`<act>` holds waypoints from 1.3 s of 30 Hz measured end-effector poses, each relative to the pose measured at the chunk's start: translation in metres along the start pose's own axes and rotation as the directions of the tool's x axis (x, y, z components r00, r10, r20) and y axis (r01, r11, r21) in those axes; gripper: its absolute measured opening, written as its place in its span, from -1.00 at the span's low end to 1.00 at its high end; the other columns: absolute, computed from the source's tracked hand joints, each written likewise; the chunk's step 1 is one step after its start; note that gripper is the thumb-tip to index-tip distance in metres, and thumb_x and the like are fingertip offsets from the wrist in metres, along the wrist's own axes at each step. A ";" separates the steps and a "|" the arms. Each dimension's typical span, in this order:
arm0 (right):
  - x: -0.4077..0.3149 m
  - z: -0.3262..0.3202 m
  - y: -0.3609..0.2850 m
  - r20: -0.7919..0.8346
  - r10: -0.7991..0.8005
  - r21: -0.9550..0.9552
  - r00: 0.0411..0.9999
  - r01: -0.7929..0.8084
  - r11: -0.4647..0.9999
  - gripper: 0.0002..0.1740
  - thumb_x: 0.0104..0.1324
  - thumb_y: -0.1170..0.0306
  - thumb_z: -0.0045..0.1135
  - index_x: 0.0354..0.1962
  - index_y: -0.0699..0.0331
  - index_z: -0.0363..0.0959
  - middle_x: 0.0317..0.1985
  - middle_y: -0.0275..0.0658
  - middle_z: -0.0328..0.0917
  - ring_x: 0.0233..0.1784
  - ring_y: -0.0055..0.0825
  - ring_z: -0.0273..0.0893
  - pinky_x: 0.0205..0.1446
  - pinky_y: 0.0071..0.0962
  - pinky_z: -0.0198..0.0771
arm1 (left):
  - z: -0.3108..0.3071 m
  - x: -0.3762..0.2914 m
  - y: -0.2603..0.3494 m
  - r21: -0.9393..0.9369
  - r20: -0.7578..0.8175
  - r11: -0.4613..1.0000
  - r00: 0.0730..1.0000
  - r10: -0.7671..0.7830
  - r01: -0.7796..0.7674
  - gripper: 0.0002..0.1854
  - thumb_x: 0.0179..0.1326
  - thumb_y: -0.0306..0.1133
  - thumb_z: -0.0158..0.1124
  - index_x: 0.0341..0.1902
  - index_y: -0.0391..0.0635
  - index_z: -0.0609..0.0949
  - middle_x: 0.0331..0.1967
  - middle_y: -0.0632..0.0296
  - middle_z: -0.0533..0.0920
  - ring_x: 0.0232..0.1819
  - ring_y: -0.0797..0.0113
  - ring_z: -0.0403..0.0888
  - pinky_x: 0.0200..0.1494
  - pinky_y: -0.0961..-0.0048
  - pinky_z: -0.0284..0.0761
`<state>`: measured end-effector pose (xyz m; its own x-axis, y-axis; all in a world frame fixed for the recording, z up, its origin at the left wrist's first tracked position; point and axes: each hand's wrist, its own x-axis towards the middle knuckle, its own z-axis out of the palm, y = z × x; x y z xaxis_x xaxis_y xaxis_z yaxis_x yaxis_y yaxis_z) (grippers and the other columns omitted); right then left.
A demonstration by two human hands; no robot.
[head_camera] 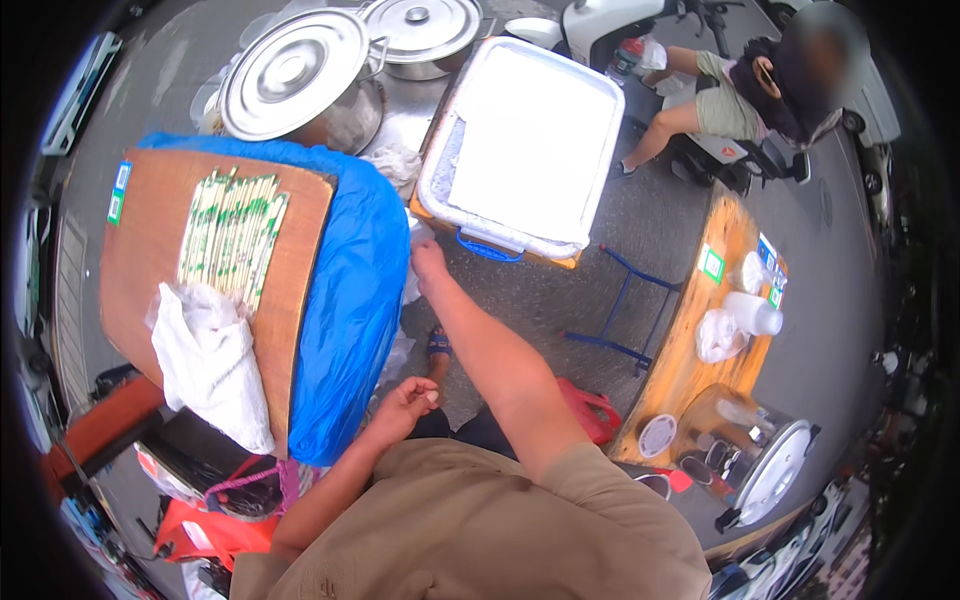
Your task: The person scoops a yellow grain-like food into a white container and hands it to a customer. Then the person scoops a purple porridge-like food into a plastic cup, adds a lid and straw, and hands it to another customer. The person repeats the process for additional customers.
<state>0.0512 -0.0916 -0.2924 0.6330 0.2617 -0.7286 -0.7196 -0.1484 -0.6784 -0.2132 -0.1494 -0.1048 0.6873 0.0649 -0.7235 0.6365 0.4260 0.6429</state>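
My right hand (428,262) reaches forward to white plastic bags (417,232) between the blue plastic sheet (352,300) and the white lidded tub (517,150); its fingers are partly hidden, so its grip is unclear. Close to my body, my left hand (409,405) is raised with bent fingers, thumb and fingertips near each other; whether it holds something small cannot be told. On the brown wooden board (150,247) at the left lie wrapped disposable chopsticks (232,232) in rows, with a white towel (210,360) below them. The tub has a blue handle (489,251).
Two large lidded steel pots (296,71) stand at the upper left. A person (720,97) sits on a scooter at the upper right. A wooden counter (675,360) at the right bears plastic cups (754,313) and a clear lidded container (739,450). A blue metal frame (619,300) stands on the pavement.
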 end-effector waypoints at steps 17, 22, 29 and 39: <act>-0.152 -0.135 -0.020 -0.283 -0.328 -0.249 0.901 0.261 0.933 -0.79 0.26 0.40 0.46 -0.28 0.22 0.53 -0.45 -0.47 0.54 -0.38 -0.72 0.42 -0.27 -0.57 0.38 | 0.012 0.062 0.120 0.650 -0.028 0.631 0.815 0.579 -0.425 -0.66 0.40 -0.32 0.34 0.12 -0.28 0.58 -0.15 0.12 0.69 -0.09 0.27 0.68 -0.02 0.38 0.57; -0.217 -0.183 -0.041 -0.255 -0.458 -0.200 0.852 0.417 0.887 -0.77 0.28 0.36 0.46 -0.25 0.23 0.54 -0.40 -0.46 0.57 -0.32 -0.75 0.42 -0.20 -0.61 0.38 | 0.038 0.129 0.128 0.813 0.272 0.237 0.707 0.653 -0.532 -0.66 0.38 -0.24 0.35 0.02 -0.29 0.64 -0.13 0.00 0.69 -0.11 0.19 0.68 -0.02 0.29 0.57; -0.251 -0.247 -0.046 -0.436 -0.484 -0.181 0.759 0.453 0.873 -0.64 0.22 0.33 0.53 -0.17 0.30 0.54 -0.38 -0.40 0.57 -0.31 -0.66 0.45 -0.17 -0.54 0.43 | 0.106 0.154 0.116 0.565 0.354 0.769 0.930 0.102 -0.300 -0.77 0.39 -0.30 0.34 -0.10 -0.26 0.70 -0.30 0.27 0.74 -0.28 0.52 0.57 -0.16 0.46 0.48; -0.317 -0.346 -0.015 -0.405 -0.395 0.053 0.824 0.453 0.890 -0.71 0.26 0.29 0.52 -0.30 0.26 0.56 -0.38 -0.43 0.61 -0.32 -0.72 0.47 -0.23 -0.57 0.43 | 0.264 0.116 0.082 0.073 0.477 0.990 0.868 -0.139 0.118 -0.86 0.36 -0.38 0.40 -0.20 -0.13 0.60 -0.29 0.28 0.68 -0.27 0.48 0.62 -0.15 0.48 0.54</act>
<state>-0.0401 -0.5026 -0.0840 0.9220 -0.1124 -0.3706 -0.3688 0.0369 -0.9288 0.0110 -0.3452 -0.0690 0.6750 -0.4336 -0.5969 0.7372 0.3635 0.5696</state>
